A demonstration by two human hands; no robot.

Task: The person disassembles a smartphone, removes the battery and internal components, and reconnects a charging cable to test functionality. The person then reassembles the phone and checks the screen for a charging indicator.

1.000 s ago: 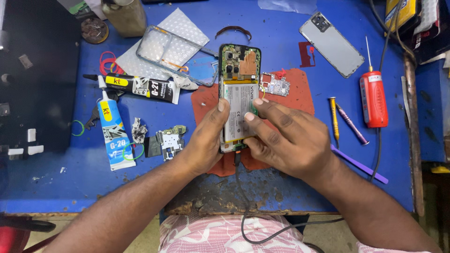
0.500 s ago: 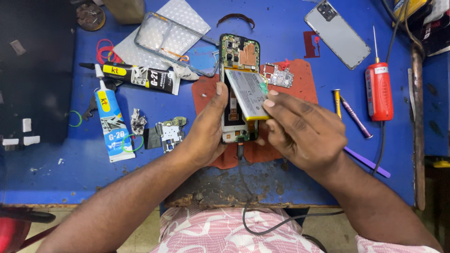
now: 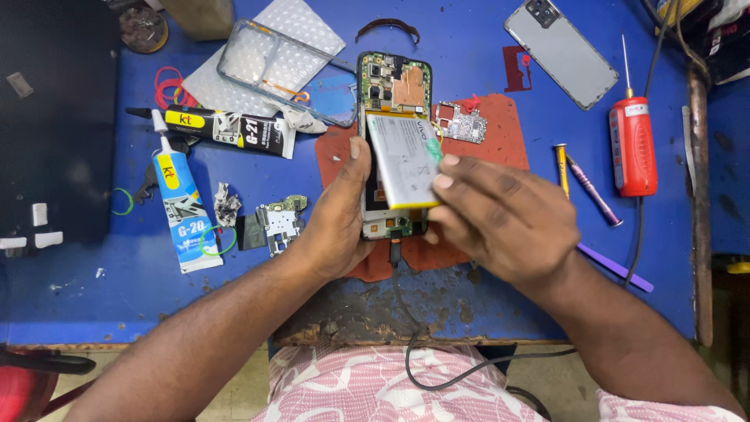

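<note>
Meanwhile, right hand (image 3: 500, 223) grip on battery (image 3: 402, 160), left hand (image 3: 336, 219) clasping opened phone (image 3: 394, 94), glue tubes (image 3: 183, 207) alongside.

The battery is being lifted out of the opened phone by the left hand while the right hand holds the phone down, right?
Not quite. The head view shows the hands swapped: the right hand lifts the battery out of the opened phone, while the left hand holds the phone down.

Glossy silver foil-wrapped battery (image 3: 405, 160), bare green circuit board with a copper patch (image 3: 394, 82), worn matt blue tabletop (image 3: 469, 305), clear plastic case (image 3: 285, 72)
</note>
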